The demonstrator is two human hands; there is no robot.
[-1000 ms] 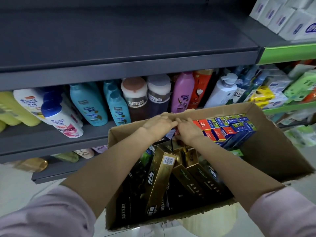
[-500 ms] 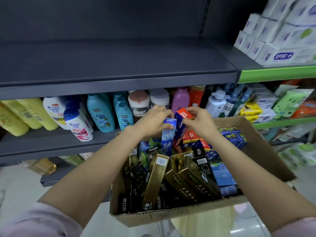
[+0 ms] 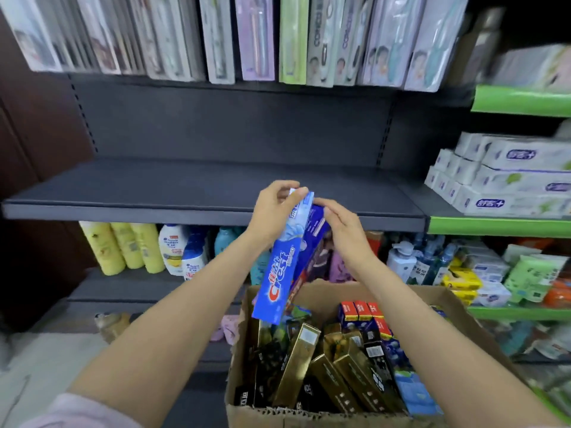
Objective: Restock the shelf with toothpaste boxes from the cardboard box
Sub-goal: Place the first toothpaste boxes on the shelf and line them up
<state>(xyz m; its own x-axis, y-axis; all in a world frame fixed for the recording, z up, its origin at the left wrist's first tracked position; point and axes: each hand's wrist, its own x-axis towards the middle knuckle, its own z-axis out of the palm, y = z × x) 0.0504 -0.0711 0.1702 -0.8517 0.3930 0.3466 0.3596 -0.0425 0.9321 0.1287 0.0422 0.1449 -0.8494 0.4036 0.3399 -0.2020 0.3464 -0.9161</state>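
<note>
While yellow bottles and shampoo bottles crowd the lower shelf at my far left, my left hand is raised before the bare dark shelf, its fingers curled round the top end of a blue Crest toothpaste box that hangs tilted, lower end over the cardboard box. Just right of it, my right hand grips a darker blue toothpaste box, which lies against the Crest one. Below, the cardboard box holds gold boxes, black ones and red-and-blue boxes. Toothbrush packs hang above. Tissue packs fill the green-edged shelf at right.
</note>
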